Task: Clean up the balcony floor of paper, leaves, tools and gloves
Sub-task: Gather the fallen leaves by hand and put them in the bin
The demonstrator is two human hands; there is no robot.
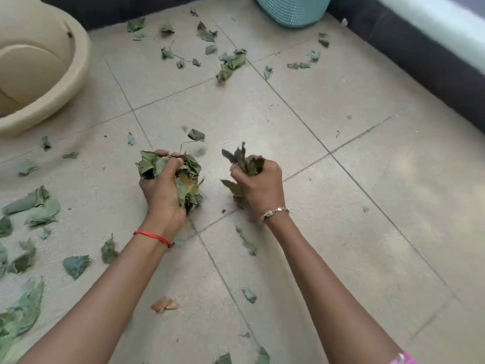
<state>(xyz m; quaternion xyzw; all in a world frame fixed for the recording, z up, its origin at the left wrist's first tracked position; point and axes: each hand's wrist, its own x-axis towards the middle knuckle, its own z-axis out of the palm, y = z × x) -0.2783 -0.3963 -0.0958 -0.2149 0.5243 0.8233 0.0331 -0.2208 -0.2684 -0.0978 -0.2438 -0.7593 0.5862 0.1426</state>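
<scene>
Dry green leaves lie scattered over the beige tiled balcony floor (341, 206). My left hand (160, 190), with a red thread at the wrist, grips a thick bunch of leaves (189, 177) just above the floor. My right hand (262, 190), wearing a bracelet, holds a smaller clump of leaves (246, 161) that sticks out above and below the fist. A leaf on a thin stem (196, 135) lies just beyond the left bunch. More leaves are spread at the far middle (231, 63) and along the left edge (42, 208). No paper, tools or gloves are in view.
A beige plastic tub (65, 82) stands at the far left. A teal woven basket (291, 11) sits at the far middle against the dark wall base (420, 53). A brown dry leaf (164, 304) lies between my forearms.
</scene>
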